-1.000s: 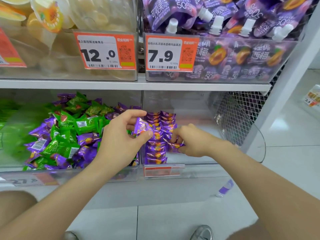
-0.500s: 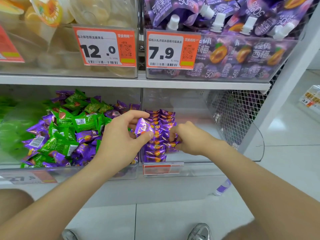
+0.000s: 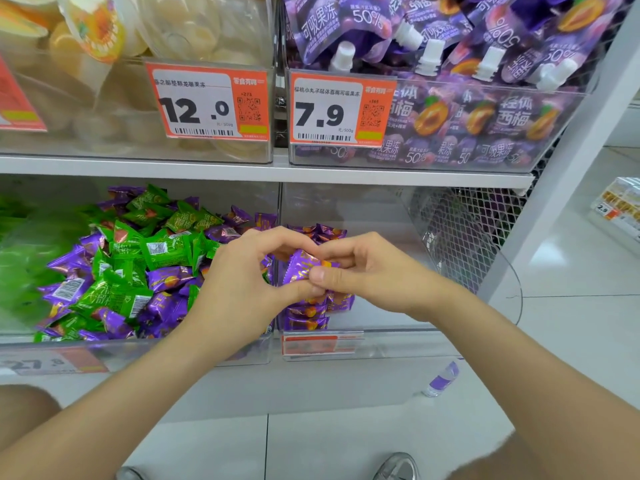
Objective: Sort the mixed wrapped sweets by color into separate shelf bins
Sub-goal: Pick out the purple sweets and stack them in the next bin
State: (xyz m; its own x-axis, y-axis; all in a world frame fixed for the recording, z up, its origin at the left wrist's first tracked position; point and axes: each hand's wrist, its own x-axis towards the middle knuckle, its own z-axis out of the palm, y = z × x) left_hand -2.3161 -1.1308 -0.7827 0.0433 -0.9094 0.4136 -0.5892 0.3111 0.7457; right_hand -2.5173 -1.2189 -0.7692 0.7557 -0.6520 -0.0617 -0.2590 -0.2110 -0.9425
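Observation:
A purple wrapped sweet [image 3: 300,268] is pinched between both hands in front of the divider between two clear bins. My left hand [image 3: 242,282] grips its left side with thumb and fingers. My right hand [image 3: 363,271] pinches its right end, thumb on top. The left bin [image 3: 145,351] holds a mixed heap of green sweets [image 3: 166,249] and purple sweets [image 3: 169,282]. The right bin [image 3: 398,341] holds a tidy column of purple sweets [image 3: 308,315], partly hidden behind my hands.
The shelf above carries a bin of yellow jelly cups [image 3: 173,32] and a bin of purple spouted pouches [image 3: 450,64], each with an orange price tag. A wire mesh panel [image 3: 464,230] closes the right side. A small bottle [image 3: 441,379] lies on the floor.
My right hand lifted off the purple column and came left to take the sweet that my left hand was holding; both hands now meet on it.

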